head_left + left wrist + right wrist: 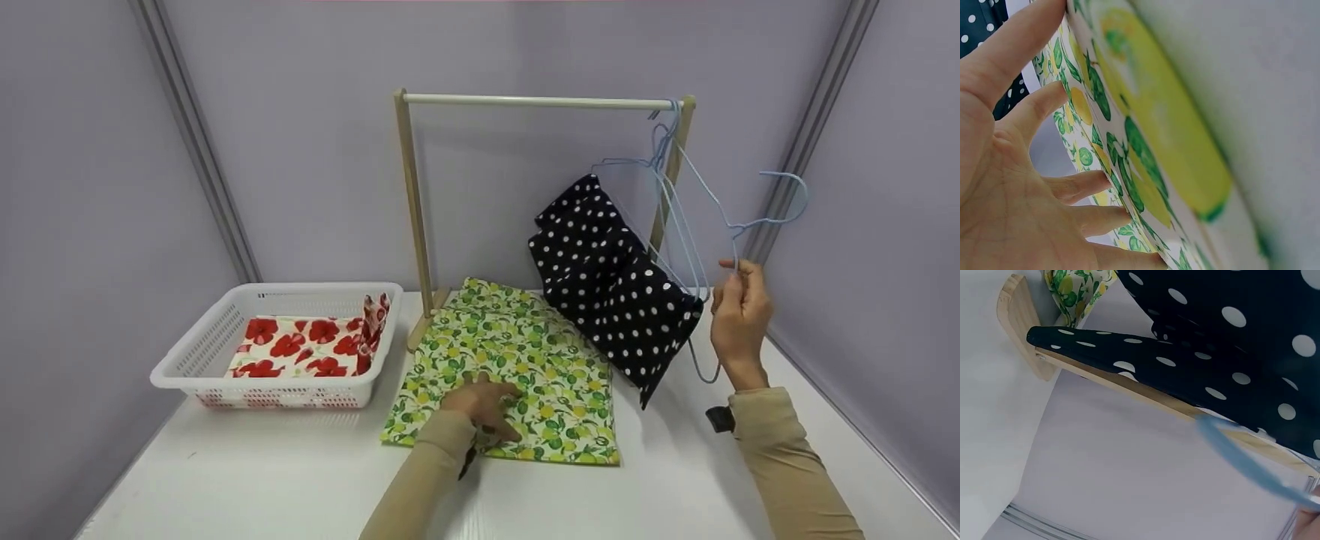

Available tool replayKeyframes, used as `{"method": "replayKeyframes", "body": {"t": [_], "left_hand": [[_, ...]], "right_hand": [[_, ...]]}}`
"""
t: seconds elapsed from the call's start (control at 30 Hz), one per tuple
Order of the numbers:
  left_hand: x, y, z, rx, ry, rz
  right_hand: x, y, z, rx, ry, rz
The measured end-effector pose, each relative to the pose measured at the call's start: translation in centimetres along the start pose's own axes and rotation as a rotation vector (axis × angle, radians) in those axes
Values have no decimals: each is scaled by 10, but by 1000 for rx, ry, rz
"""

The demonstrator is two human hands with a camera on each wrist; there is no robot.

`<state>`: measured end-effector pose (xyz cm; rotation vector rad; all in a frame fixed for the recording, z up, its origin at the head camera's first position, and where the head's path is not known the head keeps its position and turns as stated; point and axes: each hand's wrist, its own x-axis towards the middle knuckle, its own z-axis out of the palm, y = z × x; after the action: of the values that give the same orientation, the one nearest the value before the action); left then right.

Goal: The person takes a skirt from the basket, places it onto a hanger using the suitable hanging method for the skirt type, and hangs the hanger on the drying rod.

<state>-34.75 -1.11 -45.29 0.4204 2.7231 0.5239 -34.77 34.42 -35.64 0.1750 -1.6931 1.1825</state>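
Note:
A cloth printed with lemons and green leaves [540,352] lies flat on the white table. My left hand [480,405] rests on its near part with fingers spread, and the left wrist view shows the fingertips [1054,94] against the print. Off to the right, my right hand [741,319] pinches a light-blue wire hanger [795,214] just below its hook, which points up and is off the bar. A black cloth with white dots [600,277] hangs slanted from another blue hanger, between that hand and the lemon cloth.
A wooden rack with a white bar [525,100] stands behind the cloths. Several blue hangers [660,154] bunch at the bar's right end. On the left is a white perforated basket [172,367] containing a red-flowered cloth [289,345]. Pale walls enclose the table.

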Motion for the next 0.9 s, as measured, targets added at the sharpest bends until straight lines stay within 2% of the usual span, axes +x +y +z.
{"method": "replayKeyframes", "body": {"t": [0.07,0.27,0.37,0.53,0.63,0.8,0.9], "left_hand": [[0,0,0,-8,-5,4],[2,-3,0,-28,-27,6],[2,-3,1,-27,-27,3],[2,-2,1,1,-14,5],[1,-1,2,9,-12,-1],[0,0,2,9,-6,-14],[0,0,1,14,3,-9]], "right_hand": [[-1,-2,0,18,5,9],[-3,-2,0,-101,67,82],[-3,1,0,-109,84,103],[-3,-1,-2,-100,115,82],[-3,-3,-6,-52,165,88],[-2,0,-14,93,310,122],[-2,5,-20,240,347,129]]}}
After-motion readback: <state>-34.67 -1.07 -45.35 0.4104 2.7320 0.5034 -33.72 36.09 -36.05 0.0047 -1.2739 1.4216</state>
